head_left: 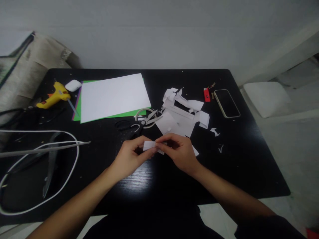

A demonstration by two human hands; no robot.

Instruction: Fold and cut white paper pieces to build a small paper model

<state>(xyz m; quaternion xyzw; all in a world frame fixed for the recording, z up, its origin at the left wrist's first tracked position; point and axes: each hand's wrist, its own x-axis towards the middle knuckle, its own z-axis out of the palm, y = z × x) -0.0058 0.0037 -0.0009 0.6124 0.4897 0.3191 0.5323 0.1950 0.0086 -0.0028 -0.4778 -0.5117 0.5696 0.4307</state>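
Between my two hands is a small folded piece of white paper [149, 145], held above the black table near its front. My left hand [131, 154] pinches it from the left, thumb in front and fingers behind. From the right, my right hand [178, 151] grips its other end with thumb and fingertips, covering part of it. Just beyond my hands lie black-handled scissors [143, 122] with their blades apart, over a roll of tape [152, 125]. A heap of cut white paper scraps [178, 119] sits behind my right hand.
White and green sheets [113, 96] lie stacked at the back left, beside a yellow glue gun [58, 94] and a white case [73, 85]. A white cable [77, 156] loops across the left side. Toward the right are a red lighter [206, 95] and a phone [226, 103].
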